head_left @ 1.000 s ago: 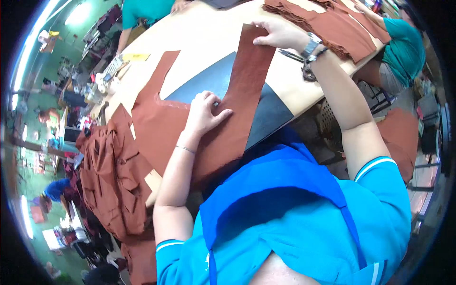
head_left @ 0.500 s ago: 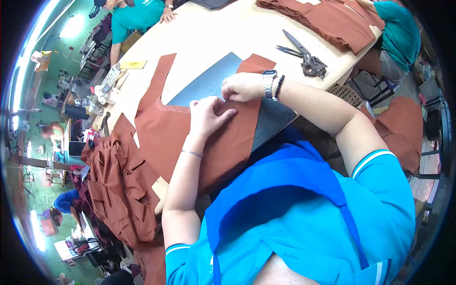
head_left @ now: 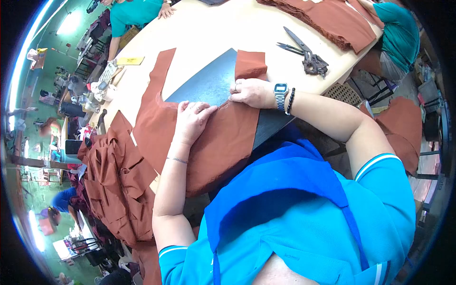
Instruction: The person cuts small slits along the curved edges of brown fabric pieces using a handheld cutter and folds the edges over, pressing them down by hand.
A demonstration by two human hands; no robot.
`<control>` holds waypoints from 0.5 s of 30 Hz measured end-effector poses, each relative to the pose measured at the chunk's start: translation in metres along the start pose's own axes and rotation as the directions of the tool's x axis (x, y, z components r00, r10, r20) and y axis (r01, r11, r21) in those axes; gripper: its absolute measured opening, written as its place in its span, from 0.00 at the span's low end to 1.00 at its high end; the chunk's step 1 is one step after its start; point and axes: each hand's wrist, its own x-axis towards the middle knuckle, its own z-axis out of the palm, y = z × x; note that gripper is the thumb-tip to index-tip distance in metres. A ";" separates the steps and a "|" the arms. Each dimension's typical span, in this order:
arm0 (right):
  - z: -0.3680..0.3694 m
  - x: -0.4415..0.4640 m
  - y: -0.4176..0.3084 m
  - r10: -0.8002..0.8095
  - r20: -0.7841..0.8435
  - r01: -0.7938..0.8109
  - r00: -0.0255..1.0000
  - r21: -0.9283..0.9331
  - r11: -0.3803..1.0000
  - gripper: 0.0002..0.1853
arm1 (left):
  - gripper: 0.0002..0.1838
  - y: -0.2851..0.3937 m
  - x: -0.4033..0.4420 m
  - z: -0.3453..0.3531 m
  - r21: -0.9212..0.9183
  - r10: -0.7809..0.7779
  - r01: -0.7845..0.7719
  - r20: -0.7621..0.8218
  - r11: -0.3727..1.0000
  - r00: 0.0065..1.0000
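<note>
A rust-brown cut fabric piece (head_left: 221,137) with a curved neckline edge and two strap-like ends lies over a dark grey board (head_left: 204,78). My left hand (head_left: 192,122) rests on the cloth at the curved edge, its thumb and fingertips closed on that edge. To the right, my right hand (head_left: 254,93) pinches the same edge beside the right strap, which looks bunched there. A short stretch of rough edge shows between the hands. Large black-bladed scissors (head_left: 306,52) with wrapped handles lie beyond my right hand.
On the left, crumpled brown fabric (head_left: 118,190) hangs at the table's edge. A stack of brown cut fabric (head_left: 327,21) lies at the far right, near a person in a green shirt (head_left: 401,35). Another person's hand (head_left: 166,10) rests on the table (head_left: 213,33) at the far left.
My left hand has moved left and slightly down along the edge. My right hand has shifted a little right, so the hands are farther apart. The right strap has bunched and shifted.
</note>
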 end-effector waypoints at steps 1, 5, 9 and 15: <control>-0.001 0.000 -0.005 0.028 0.054 -0.023 0.998 -0.088 0.996 0.13 | 0.11 0.000 -0.001 0.000 0.010 -0.001 0.001 0.003 1.000 1.000; -0.016 0.004 -0.037 0.132 0.109 -0.106 0.985 -0.213 0.971 0.18 | 0.12 0.001 -0.002 -0.002 0.024 0.008 -0.009 0.038 1.000 0.999; -0.007 0.018 -0.053 0.197 0.214 -0.115 0.957 -0.347 0.931 0.20 | 0.13 0.000 -0.002 -0.001 0.030 0.011 -0.012 0.019 0.999 1.000; 0.003 0.025 -0.068 0.242 0.127 -0.203 0.962 -0.261 0.944 0.20 | 0.11 -0.015 -0.011 -0.008 0.065 -0.001 0.004 -0.041 0.998 0.999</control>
